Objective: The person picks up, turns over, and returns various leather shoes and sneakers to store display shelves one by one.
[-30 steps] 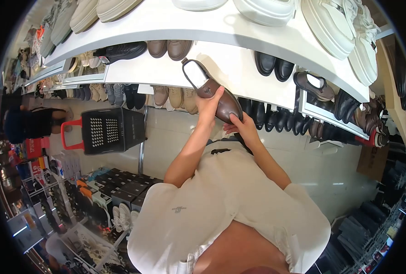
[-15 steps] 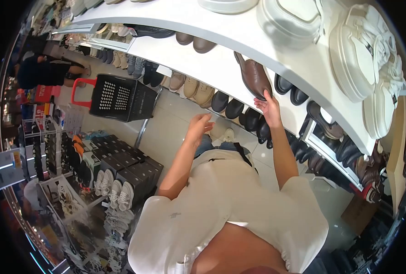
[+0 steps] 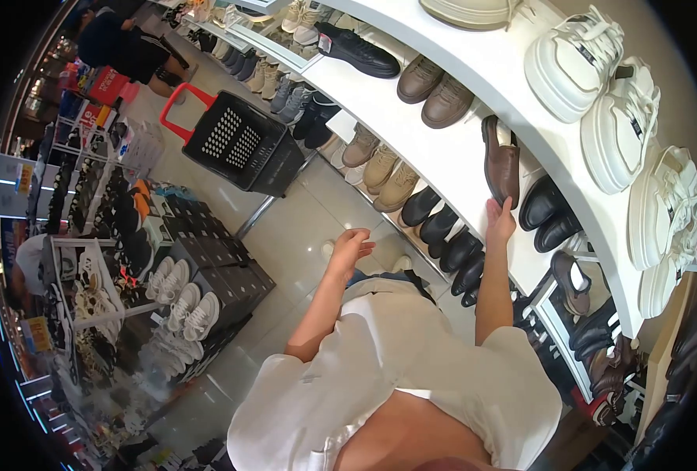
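Note:
A brown leather shoe (image 3: 506,169) is on the white middle shelf, one end pointing toward me. My right hand (image 3: 501,223) has its fingers and thumb on that near end. Where the fingers meet the underside is partly hidden. To the right of the shoe stand black shoes (image 3: 551,213); farther left on the same shelf is a taupe pair (image 3: 436,93). In front of my body my left hand (image 3: 353,251) hangs in the air over the floor, fingers loosely bent and apart, holding nothing.
Chunky white sneakers (image 3: 576,67) line the curved upper shelf (image 3: 411,39), which overhangs the brown shoe. Below are tan and black shoes (image 3: 395,184). A black basket with a red handle (image 3: 242,145) stands on the floor, left. Dark shoeboxes (image 3: 207,243) are stacked nearby. A person (image 3: 125,47) is farther off.
My view has turned, so the shelves and basket sit differently in the picture. The brown shoe now appears farther right and more upright in the picture, with my right hand still at its near end.

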A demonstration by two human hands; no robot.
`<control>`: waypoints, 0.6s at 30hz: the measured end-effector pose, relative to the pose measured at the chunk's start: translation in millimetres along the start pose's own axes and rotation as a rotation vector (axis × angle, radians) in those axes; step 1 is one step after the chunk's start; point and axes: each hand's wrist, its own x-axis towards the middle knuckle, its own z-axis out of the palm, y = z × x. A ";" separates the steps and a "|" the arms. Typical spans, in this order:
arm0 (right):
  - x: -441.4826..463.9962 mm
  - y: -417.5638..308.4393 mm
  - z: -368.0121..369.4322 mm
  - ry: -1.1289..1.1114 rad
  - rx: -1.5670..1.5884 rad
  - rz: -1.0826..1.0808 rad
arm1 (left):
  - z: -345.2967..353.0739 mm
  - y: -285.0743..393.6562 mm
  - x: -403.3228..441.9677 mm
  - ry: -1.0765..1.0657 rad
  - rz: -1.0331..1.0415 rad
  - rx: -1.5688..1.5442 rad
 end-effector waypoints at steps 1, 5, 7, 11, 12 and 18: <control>-0.1 5.9 2.0 0.026 0.008 -0.036 | -9.7 4.9 0.5 -0.005 0.002 -0.003; -24.9 27.5 24.0 0.202 -0.026 -0.051 | -56.8 29.8 14.2 -0.027 0.010 -0.031; -52.0 41.0 38.3 0.277 -0.087 -0.052 | -85.0 43.5 25.9 -0.061 0.008 -0.040; -105.7 88.5 79.9 0.189 -0.198 -0.015 | -142.2 75.9 43.4 -0.102 0.056 -0.046; -117.5 100.4 94.4 0.203 -0.193 -0.024 | -156.1 84.9 47.4 -0.096 0.062 -0.050; -157.3 135.7 184.1 -0.066 -0.507 -0.006 | -231.7 125.1 66.7 -0.036 0.064 -0.074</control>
